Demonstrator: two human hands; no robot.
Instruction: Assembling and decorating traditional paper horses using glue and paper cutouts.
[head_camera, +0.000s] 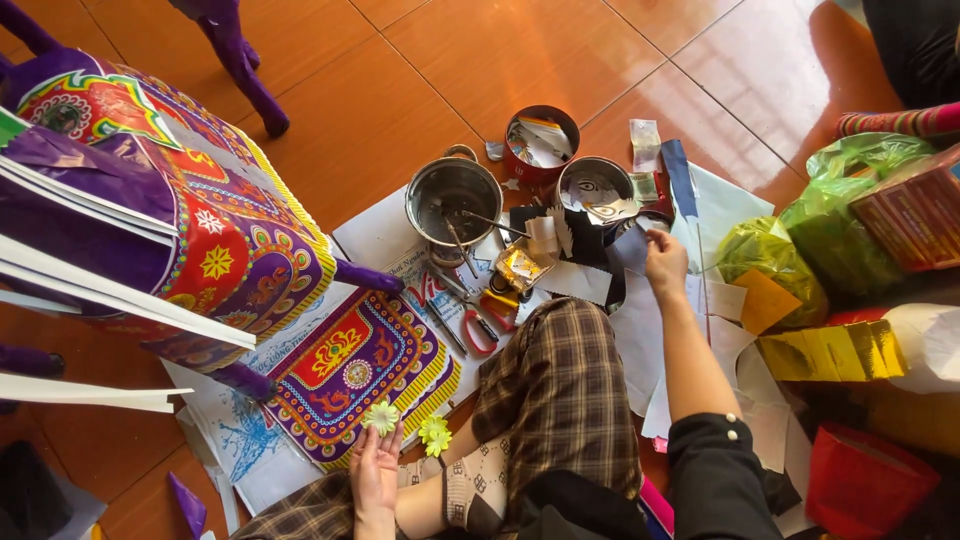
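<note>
My left hand (375, 462) rests low near my knee and pinches a small pale green paper flower (381, 416) over a patterned red, purple and yellow paper sheet (345, 365). A second pale flower (435, 433) lies just to its right. My right hand (665, 262) reaches forward over white and dark paper scraps (640, 330), fingers bent on a scrap near a metal tin (594, 188). My checked trouser leg (560, 390) lies between the two hands.
A large purple patterned paper animal (190, 210) stands at left. A metal pot (453, 195) with sticks, a red tin (541, 138), red-handled scissors (480, 325), green bags (800, 245), gold paper (830, 350) and a red box (860, 480) crowd the tiled floor. Another person's striped sock (890, 122) shows at upper right.
</note>
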